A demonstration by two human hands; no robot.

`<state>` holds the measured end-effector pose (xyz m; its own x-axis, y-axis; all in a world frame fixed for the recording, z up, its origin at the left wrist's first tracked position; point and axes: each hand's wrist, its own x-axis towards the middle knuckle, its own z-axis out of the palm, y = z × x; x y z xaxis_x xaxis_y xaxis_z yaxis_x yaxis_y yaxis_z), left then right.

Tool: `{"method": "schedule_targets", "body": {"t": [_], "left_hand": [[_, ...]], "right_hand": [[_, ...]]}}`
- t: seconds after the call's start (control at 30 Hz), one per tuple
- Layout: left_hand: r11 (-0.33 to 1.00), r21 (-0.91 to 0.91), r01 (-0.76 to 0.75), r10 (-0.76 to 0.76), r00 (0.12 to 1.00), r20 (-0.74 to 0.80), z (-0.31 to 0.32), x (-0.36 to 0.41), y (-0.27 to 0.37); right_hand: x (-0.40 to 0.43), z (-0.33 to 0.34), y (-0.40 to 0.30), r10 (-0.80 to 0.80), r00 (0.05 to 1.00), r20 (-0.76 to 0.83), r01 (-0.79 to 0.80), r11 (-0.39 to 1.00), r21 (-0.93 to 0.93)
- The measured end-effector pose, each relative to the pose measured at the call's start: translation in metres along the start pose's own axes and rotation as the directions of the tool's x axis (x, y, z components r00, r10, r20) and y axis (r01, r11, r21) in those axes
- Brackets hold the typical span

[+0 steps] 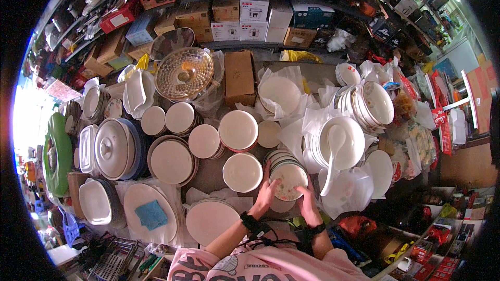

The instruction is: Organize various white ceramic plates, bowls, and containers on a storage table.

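A stack of small bowls with a floral inside [288, 182] stands near the table's front edge. My left hand [266, 195] grips its left side and my right hand [308, 199] its right side, thumbs over the rim. Under the near side of the stack, a pale round dish [282, 205] shows in part. A white polygonal bowl [242, 172] is just left of my left hand. To the right, a large white bowl [351, 140] holds a white ladle [334, 160]. The undersides of the gripped bowls are hidden.
Left are a lidded casserole [105, 146], plate stacks and a blue cloth [151, 215] on an oval plate. A glass-like patterned lid [184, 73] and a cardboard box [239, 78] stand behind. Paper-wrapped bowls [371, 103] lie right. Boxed goods [254, 9] fill the back shelf.
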<state>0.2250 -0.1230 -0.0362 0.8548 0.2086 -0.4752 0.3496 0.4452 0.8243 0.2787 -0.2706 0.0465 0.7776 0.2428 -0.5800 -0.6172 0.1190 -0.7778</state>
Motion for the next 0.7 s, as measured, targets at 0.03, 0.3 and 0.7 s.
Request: {"method": "schedule_targets", "body": {"t": [0.03,0.3,0.7], "left_hand": [[1.0,-0.01,0.016,-0.016,1.0,0.001,0.001,0.0,0.0],[0.99,-0.119,-0.069,0.063,0.997,-0.054,0.02,0.011,0.021],[0.99,-0.071,-0.121,0.116,0.99,-0.074,0.027,0.006,0.047]], "right_hand": [[0.003,0.002,-0.002,-0.081,0.996,0.035,0.081,0.997,-0.008],[0.035,-0.007,-0.009,-0.158,0.987,0.023,0.158,0.947,-0.279],[0.052,0.002,-0.023,-0.072,0.997,0.034,0.08,0.928,-0.364]]}}
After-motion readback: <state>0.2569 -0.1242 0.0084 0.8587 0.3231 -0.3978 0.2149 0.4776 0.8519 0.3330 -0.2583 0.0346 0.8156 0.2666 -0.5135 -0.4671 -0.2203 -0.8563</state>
